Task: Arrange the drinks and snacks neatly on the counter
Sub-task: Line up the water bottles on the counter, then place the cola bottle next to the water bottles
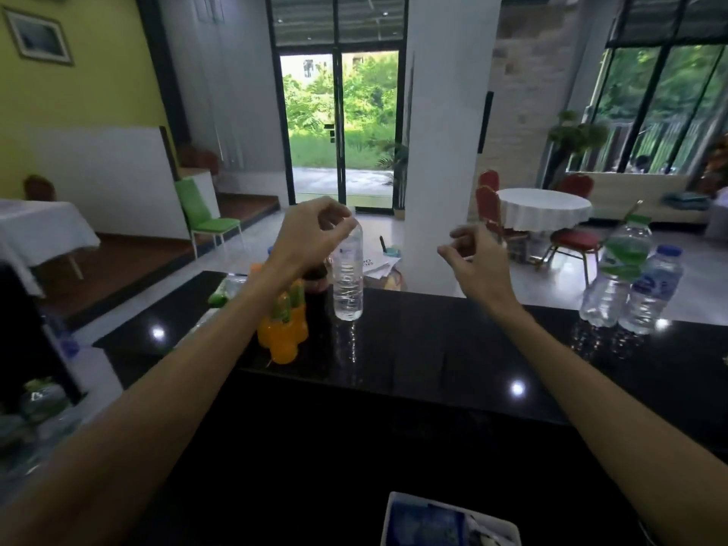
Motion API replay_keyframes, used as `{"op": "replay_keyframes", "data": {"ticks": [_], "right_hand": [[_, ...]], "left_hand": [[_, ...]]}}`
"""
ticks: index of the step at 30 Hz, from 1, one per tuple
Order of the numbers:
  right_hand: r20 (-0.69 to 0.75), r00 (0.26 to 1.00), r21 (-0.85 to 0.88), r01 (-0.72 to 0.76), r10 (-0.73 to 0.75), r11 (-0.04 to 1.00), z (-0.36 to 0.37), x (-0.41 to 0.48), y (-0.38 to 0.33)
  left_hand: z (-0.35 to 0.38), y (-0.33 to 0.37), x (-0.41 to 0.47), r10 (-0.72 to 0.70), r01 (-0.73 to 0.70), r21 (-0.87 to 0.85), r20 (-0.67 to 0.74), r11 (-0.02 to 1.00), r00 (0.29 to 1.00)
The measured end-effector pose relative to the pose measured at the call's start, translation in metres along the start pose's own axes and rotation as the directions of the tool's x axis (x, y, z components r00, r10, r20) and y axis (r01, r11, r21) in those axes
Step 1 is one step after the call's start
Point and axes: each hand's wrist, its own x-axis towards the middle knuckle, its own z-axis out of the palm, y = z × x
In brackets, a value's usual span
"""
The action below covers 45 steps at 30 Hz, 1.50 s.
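A clear water bottle [348,283] stands upright on the black counter [453,360]. My left hand [311,234] is over its top with the fingers pinched around the cap, which is hidden. My right hand [474,256] hovers to the right of it, fingers curled loosely and apart, holding nothing. Orange soda bottles [283,333] and a dark bottle [315,285] stand just left of the water bottle, partly behind my left forearm. At the counter's right end stand a green-labelled water bottle [616,269] and a blue-capped one [652,289].
A green-capped bottle [224,291] lies near the counter's far left edge. A blue and white package [445,522] sits at the near edge. Bottles [37,400] crowd a lower surface at left. Beyond the counter are a white pillar [445,143], tables and chairs.
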Motion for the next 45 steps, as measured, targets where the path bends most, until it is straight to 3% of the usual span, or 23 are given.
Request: {"op": "replay_keyframes", "data": {"ticks": [3,7,11,16,21,25,30,35,41,45], "right_hand": [[0.047,0.998,-0.005,0.032,-0.032,0.999,0.038,0.016,-0.03],[0.087,0.994,-0.027,0.065,-0.063,0.998,0.076,0.042,-0.058],[0.168,0.983,-0.205,0.107,-0.072,0.973,0.104,0.077,-0.078],[0.341,0.939,-0.576,0.181,0.033,0.797,0.134,0.111,-0.09],[0.406,0.913,-0.695,0.272,0.051,0.665,0.16,0.125,-0.096],[0.44,0.896,-0.723,0.317,0.056,0.614,0.17,0.129,-0.093],[0.533,0.829,-0.649,0.275,0.166,0.71,0.15,0.144,-0.08],[0.593,0.749,-0.641,0.217,0.295,0.736,0.088,0.144,-0.056],[0.551,0.815,-0.659,0.293,0.18,0.693,0.009,0.13,-0.032],[0.493,0.846,-0.696,0.243,0.204,0.675,-0.05,0.132,-0.015]], "left_hand": [[-0.036,-0.026,0.025,-0.024,0.02,0.085,0.046,0.996,0.999],[-0.048,-0.058,0.049,-0.07,-0.001,0.257,0.264,0.966,0.962],[-0.042,-0.081,0.067,-0.097,-0.081,0.359,0.452,0.93,0.887],[-0.026,-0.099,0.09,-0.166,-0.163,0.445,0.613,0.881,0.772],[-0.016,-0.113,0.102,-0.185,-0.236,0.428,0.736,0.873,0.651],[-0.011,-0.121,0.106,-0.144,-0.251,0.382,0.755,0.889,0.64],[-0.002,-0.123,0.109,-0.082,-0.317,0.356,0.768,0.879,0.636],[0.018,-0.103,0.11,-0.044,-0.421,0.411,0.756,0.809,0.653],[0.059,-0.057,0.108,0.11,-0.602,0.494,0.709,0.628,0.697],[0.095,-0.024,0.108,0.232,-0.606,0.45,0.644,0.656,0.729]]}}
